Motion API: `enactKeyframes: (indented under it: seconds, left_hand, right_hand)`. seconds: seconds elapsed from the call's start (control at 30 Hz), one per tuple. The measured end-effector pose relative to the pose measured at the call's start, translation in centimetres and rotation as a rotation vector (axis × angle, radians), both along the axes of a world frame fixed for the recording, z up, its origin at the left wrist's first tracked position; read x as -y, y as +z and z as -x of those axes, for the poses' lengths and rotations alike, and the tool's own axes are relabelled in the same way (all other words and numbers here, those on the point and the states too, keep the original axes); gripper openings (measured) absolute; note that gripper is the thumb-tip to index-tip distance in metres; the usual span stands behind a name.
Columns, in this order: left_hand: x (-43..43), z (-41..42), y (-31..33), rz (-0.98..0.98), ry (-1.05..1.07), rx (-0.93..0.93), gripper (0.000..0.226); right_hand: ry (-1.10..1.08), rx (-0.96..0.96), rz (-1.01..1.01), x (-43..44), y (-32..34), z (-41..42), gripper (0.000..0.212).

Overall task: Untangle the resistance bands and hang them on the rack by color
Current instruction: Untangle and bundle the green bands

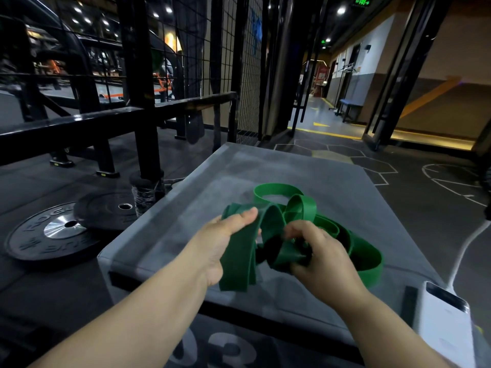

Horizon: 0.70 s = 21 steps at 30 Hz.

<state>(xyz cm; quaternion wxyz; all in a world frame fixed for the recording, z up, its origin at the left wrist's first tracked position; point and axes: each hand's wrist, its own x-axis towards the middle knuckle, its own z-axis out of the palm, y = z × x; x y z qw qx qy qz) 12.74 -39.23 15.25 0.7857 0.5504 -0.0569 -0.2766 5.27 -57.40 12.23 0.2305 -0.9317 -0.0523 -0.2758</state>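
Observation:
A tangle of wide green resistance bands [297,211] lies on top of a grey padded box [186,224], with something black showing inside the knot. My left hand [223,245] grips a flat green strand that hangs down past my palm. My right hand [316,251] pinches a bunched green loop at the near side of the tangle. More green loops curl away behind and to the right of my hands. A black wire-grid rack [210,49] stands at the back, beyond the box.
Black weight plates [63,227] and a clear water bottle [142,197] sit on the floor left of the box. A white device [446,325] with a cable lies at the box's right near corner. Black steel rails [79,123] run along the left; a corridor opens at the back right.

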Motion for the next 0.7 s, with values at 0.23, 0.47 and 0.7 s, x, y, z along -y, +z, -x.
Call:
enactKeyframes:
  seconds: [0.23,0.47,0.7]
  left_hand:
    - [0.7,0.9,-0.2,-0.054,-0.075,0.012,0.048]
    - [1.3,1.6,-0.8,-0.124,-0.127,0.067,0.050]
    - [1.7,1.7,-1.1,-0.003,-0.062,0.001,0.058]
  right_hand:
    - [0.036,-0.051,-0.393,-0.1,0.5,0.4,0.047]
    - [-0.033,-0.046,-0.610,0.0,0.2,-0.2,0.031]
    - [-0.058,-0.050,-0.306,-0.3,0.3,-0.3,0.024]
